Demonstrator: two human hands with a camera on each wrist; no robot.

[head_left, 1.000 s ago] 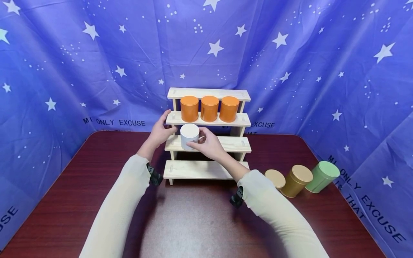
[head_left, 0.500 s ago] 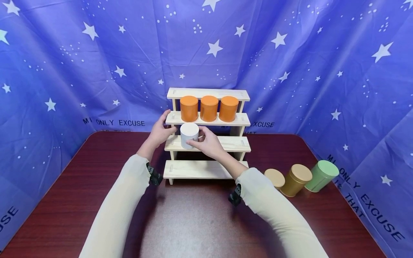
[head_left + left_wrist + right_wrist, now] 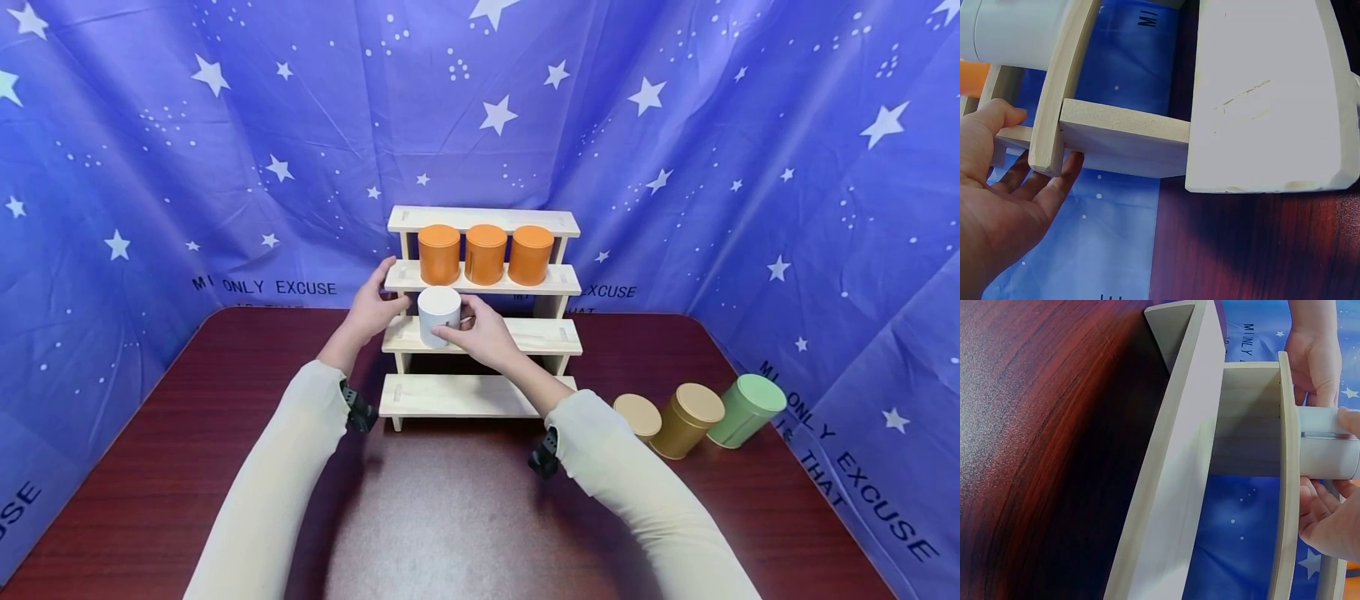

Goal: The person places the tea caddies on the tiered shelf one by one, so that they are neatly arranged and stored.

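My right hand (image 3: 483, 333) pinches a white lidded canister (image 3: 437, 310) between thumb and fingers, upright at the second shelf from the bottom of a pale wooden stepped display rack (image 3: 450, 393). In the right wrist view the canister (image 3: 1325, 450) stands right at the shelf board. My left hand (image 3: 371, 308) holds the rack's left side, thumb in front and fingers round the board ends; the left wrist view shows the left hand (image 3: 1007, 200) there too. Three orange canisters (image 3: 485, 254) stand in a row on the shelf above.
At the right of the dark red table (image 3: 450, 517) stand a beige-lidded canister (image 3: 637, 412), partly behind the right sleeve, a gold canister (image 3: 687, 421) and a green canister (image 3: 747, 410). A blue star-patterned curtain (image 3: 300, 125) encloses the back and sides.
Almost nothing differs. The right hand has shifted very slightly left with the white canister; the left hand keeps its place on the rack.
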